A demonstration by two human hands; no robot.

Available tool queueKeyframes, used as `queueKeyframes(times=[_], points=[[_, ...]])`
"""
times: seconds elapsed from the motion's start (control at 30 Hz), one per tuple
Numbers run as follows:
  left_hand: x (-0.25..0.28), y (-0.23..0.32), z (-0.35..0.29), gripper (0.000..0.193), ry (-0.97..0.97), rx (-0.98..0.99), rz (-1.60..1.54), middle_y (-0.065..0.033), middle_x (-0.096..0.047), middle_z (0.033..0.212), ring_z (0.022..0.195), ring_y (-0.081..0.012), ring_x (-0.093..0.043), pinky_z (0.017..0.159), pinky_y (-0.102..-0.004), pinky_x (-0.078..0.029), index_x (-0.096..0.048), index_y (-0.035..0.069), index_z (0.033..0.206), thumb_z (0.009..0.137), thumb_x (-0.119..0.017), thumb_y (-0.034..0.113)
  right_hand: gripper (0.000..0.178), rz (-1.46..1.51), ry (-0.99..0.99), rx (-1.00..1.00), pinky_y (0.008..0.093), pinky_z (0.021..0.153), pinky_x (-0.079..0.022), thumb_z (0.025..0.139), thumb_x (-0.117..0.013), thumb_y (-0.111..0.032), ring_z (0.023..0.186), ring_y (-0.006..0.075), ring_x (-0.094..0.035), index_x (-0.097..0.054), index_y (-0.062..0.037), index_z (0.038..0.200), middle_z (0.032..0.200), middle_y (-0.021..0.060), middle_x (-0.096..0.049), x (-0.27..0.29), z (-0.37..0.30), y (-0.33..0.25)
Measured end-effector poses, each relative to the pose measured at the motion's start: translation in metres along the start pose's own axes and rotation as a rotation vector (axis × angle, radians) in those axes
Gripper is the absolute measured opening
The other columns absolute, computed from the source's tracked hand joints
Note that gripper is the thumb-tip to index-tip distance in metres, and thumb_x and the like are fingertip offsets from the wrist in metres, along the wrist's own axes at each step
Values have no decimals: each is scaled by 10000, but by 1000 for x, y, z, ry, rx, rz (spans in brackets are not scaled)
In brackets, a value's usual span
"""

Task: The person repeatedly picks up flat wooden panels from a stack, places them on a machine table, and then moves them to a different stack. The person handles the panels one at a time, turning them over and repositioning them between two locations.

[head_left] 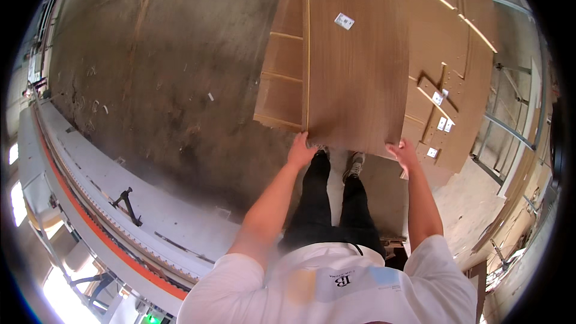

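A long brown wood-grain panel stretches away from me, with a small white label stuck near its far part. My left hand grips its near left corner, the fingers partly hidden at the edge. Its near right corner is in my right hand, closed around the edge. Beneath and to the left show more brown panels with pale edges. The near edge of the held panel hangs just beyond my shoes.
To the right, narrow brown strips with white labels lie on a larger brown board. A metal rack stands at the far right. Along the left runs a long machine bed with an orange-red strip. Small scraps lie on the concrete floor.
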State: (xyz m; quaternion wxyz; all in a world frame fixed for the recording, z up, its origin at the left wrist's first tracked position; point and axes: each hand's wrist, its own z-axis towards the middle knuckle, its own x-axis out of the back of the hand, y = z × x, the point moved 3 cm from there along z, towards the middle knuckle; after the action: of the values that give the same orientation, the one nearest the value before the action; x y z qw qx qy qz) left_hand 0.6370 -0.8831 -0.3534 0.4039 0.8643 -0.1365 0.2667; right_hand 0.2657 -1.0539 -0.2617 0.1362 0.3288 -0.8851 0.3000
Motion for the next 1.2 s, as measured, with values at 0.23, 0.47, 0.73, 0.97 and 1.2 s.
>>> queueKeyframes(times=[0.23,0.47,0.73,0.97,1.2], points=[[12,104,-9,558,-308,74,-241,-206,-638,1295,1204,-285,-620,978,-414,-505,-622,15,1284,888,-720,396,439,-229,363,405,423,643,-451,729,-864,-209,702,261,-490,-460,-66,824,775,88,-458,29,-183,-58],[124,315,2,547,-275,56,-760,-92,-701,1047,934,-180,-677,790,-357,-560,-638,-4,1244,883,-751,391,301,-469,395,474,502,667,-527,741,-807,-172,843,394,-628,-557,-85,884,954,126,-561,-8,-293,-46],[96,275,-6,294,-83,203,-869,-91,-667,877,703,-170,-637,590,-325,-531,-661,-50,944,837,-765,203,336,-539,418,590,448,771,-542,651,-787,-157,945,336,-635,-601,-106,926,1067,90,-600,42,-312,18],[13,185,-199,183,92,358,-1466,-54,-686,941,834,-188,-661,743,-352,-545,-671,18,1021,858,-737,69,967,-447,209,374,434,1022,-502,614,-891,-211,1209,322,-603,-418,-89,1449,1326,154,-594,158,-267,114],[-71,182,-430,411,338,102,-1936,-68,-630,1323,1230,-251,-586,1075,-411,-457,-571,59,1318,917,-638,3,750,150,-353,85,412,947,-551,968,-644,-437,1144,264,-650,-338,-64,1542,1372,160,-573,209,-171,155]])
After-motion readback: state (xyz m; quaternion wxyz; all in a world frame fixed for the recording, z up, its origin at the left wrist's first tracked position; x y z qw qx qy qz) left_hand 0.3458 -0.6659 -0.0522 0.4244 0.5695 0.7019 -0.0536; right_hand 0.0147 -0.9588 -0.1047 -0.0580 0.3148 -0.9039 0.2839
